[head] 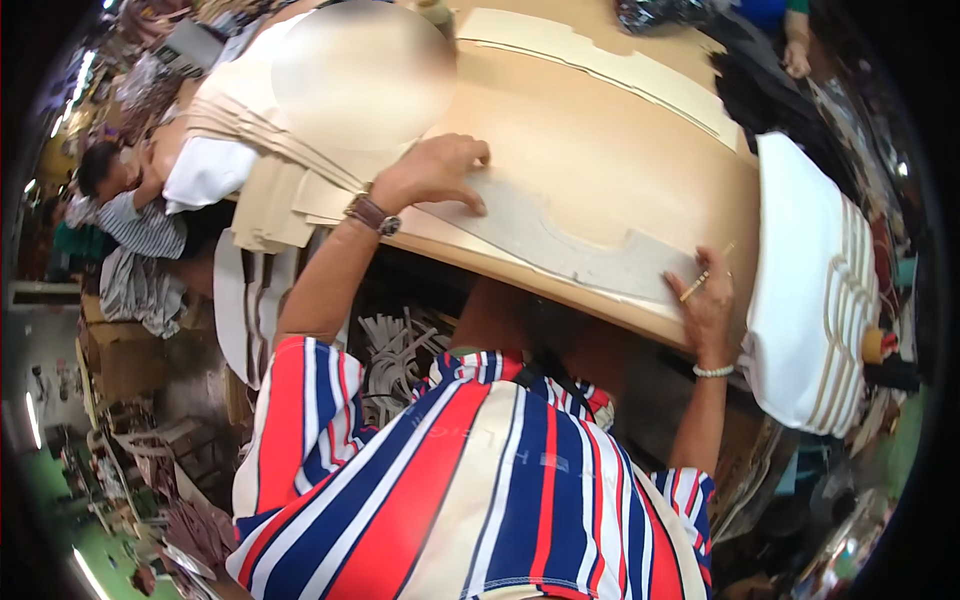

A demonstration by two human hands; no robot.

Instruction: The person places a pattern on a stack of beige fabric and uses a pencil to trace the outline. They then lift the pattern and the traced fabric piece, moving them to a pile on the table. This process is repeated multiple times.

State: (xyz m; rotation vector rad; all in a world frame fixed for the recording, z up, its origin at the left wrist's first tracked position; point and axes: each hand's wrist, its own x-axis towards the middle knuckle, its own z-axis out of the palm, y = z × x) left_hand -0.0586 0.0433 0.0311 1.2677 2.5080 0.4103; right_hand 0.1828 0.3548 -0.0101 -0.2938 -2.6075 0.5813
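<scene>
A flat grey curved template point(570, 244) lies near the front edge of the table, over a pale cream piece whose rim shows beneath it. My left hand point(442, 174), with a brown-strapped watch at the wrist, rests its thumb at the template's left end, fingers spread and curled. At the right end, my right hand point(705, 289) has its thumb at the template's edge. A thin patterned pencil or pen point(706, 273) is held between the fingers of this hand, slanting up to the right.
Cream pieces point(600, 64) lie along the table's far side. Layered cream pieces point(274, 199) overhang at left, and a white layered stack point(802, 292) stands at right. Black material point(765, 97) lies at the far right. A person in stripes point(142, 217) is at left; another person's hand point(796, 58) shows upper right.
</scene>
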